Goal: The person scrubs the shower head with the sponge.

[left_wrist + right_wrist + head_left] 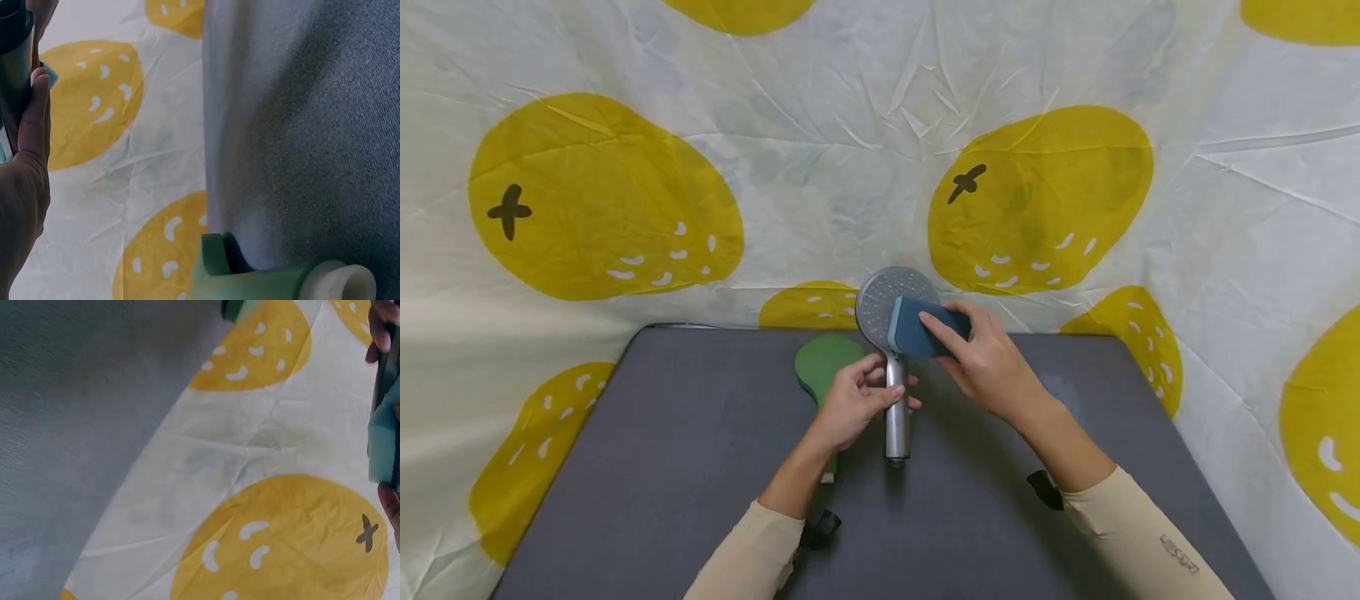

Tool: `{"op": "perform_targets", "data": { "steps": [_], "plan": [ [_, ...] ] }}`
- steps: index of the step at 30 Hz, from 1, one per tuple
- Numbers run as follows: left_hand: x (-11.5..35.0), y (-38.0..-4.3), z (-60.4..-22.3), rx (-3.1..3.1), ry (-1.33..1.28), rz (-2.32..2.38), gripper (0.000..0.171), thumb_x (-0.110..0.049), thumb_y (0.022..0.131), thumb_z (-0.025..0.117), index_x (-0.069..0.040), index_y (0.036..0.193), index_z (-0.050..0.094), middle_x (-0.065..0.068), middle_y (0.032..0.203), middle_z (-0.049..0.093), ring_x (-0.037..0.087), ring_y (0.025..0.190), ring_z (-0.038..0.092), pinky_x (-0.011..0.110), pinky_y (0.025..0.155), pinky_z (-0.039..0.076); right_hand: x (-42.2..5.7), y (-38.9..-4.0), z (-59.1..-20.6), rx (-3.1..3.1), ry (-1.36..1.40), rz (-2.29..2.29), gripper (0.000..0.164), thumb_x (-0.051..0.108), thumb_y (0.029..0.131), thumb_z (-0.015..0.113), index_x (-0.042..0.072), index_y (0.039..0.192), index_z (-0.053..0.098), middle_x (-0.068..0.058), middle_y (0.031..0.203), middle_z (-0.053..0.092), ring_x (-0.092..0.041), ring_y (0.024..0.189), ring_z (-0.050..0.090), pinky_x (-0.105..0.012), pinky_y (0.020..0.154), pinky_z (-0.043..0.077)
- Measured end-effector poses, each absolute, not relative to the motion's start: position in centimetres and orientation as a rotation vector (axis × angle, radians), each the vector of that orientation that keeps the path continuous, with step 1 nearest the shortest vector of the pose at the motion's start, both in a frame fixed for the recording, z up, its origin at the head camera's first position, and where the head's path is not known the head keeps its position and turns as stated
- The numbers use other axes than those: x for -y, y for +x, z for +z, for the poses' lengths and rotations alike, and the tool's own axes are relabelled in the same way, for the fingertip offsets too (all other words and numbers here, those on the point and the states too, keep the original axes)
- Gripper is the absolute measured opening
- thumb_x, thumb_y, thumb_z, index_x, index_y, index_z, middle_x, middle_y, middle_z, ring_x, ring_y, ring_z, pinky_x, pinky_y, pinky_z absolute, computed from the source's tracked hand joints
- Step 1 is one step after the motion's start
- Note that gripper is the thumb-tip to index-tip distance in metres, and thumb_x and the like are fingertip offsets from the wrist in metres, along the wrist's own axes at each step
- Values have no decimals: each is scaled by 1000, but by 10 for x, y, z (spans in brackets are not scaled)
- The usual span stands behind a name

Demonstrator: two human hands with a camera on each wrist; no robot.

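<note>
A silver shower head (875,304) stands tilted with its grey nozzle face up, in the middle of the head view. My left hand (852,402) grips its handle, with the thumb across the front. A blue sponge (917,332) with a lighter blue layer lies against the right part of the nozzle face. My right hand (992,358) holds this sponge between thumb and fingers. In the right wrist view only the edge of the sponge (381,450) shows. Part of my left hand (28,187) appears at the left wrist view's edge.
Behind my left hand a green round-headed piece (825,360) with a handle lies on the dark grey table (700,433). Its white hollow end (356,284) shows in the left wrist view. A pale cloth (835,183) with yellow fruit prints hangs around the table.
</note>
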State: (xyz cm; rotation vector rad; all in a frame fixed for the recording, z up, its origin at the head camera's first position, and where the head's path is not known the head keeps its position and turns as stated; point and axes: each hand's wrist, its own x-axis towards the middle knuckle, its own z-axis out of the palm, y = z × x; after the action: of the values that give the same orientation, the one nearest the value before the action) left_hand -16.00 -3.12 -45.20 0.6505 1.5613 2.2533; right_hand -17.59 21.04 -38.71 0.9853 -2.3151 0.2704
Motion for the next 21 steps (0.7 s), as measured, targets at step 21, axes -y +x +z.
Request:
{"op": "perform_targets", "data": {
  "steps": [21],
  "plan": [
    [36, -159, -456, -1578, 701, 2258, 57, 2, 101, 61, 3, 155, 39, 40, 123, 49, 31, 94, 78, 43, 91, 62, -203, -166, -408, 2295, 965, 374, 74, 13, 79, 89, 6, 146, 56, -32, 134, 52, -47, 121, 51, -58, 95, 50]
  ]
}}
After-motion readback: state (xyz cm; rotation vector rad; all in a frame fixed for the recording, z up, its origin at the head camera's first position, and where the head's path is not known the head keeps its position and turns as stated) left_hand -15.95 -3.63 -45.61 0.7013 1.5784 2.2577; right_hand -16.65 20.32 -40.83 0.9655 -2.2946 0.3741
